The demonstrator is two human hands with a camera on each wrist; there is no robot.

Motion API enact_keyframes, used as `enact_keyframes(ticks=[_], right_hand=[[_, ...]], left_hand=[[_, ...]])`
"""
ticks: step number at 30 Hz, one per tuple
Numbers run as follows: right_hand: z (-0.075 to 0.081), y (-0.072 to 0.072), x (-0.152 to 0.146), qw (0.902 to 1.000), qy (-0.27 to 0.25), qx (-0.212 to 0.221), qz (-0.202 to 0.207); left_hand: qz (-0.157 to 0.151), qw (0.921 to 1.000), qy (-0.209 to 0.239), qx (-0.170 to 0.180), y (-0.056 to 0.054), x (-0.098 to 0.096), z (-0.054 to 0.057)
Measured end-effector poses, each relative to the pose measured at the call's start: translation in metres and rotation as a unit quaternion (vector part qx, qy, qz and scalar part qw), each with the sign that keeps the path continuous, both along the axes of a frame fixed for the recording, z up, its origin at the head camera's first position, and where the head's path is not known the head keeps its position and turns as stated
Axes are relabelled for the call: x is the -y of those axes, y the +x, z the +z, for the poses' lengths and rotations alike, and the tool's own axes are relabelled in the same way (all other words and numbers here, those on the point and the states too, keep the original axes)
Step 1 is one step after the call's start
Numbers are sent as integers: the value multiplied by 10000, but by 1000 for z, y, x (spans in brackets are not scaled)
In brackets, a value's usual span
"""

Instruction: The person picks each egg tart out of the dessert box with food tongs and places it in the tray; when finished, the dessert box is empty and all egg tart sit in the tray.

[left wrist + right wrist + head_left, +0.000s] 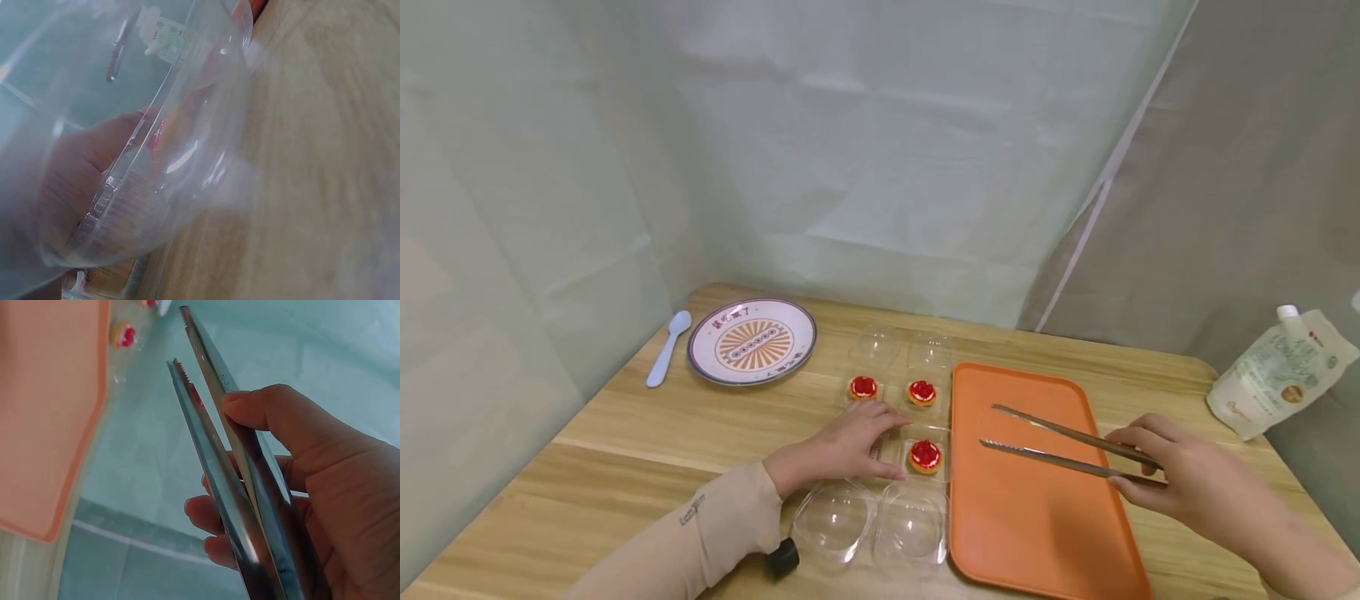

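Note:
My right hand holds a pair of metal tongs over the orange tray. Their serrated tips stand apart with nothing between them. My left hand lies over the left part of a clear plastic container, thumb and fingers spread. Beside its thumb, a small tart with a red topping sits in the container. Two similar tarts sit behind, in clear compartments. Clear domed lids lie folded out towards me. In the left wrist view, a clear lid covers much of the hand.
The orange tray lies right of the containers. More clear lids stand behind the tarts. A patterned plate and a pale blue spoon lie at the back left. A white spouted pouch stands at the right edge.

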State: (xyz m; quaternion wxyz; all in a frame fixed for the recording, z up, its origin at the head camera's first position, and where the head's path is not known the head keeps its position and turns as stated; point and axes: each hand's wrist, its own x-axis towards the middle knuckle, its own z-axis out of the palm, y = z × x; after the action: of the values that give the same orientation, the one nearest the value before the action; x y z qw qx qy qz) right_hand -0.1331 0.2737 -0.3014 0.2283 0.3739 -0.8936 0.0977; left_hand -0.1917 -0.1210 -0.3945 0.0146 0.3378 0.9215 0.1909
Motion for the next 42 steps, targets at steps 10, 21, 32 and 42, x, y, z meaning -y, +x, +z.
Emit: enact_keyframes(ticks=[10,21,32,42], right_hand=[[-10,0,26,9989,343,290,123],[-3,-9,52,9927,882,783,242],[4,-13,72,9795,1334,1508,-30],[10,-19,88,9709,1787,1595,-50]], left_hand=[[15,10000,43,57,1,1,-1],[34,10000,26,14,1,2,-2],[40,10000,33,-11,1,1,-3],[36,9999,53,-88,0,1,-6]])
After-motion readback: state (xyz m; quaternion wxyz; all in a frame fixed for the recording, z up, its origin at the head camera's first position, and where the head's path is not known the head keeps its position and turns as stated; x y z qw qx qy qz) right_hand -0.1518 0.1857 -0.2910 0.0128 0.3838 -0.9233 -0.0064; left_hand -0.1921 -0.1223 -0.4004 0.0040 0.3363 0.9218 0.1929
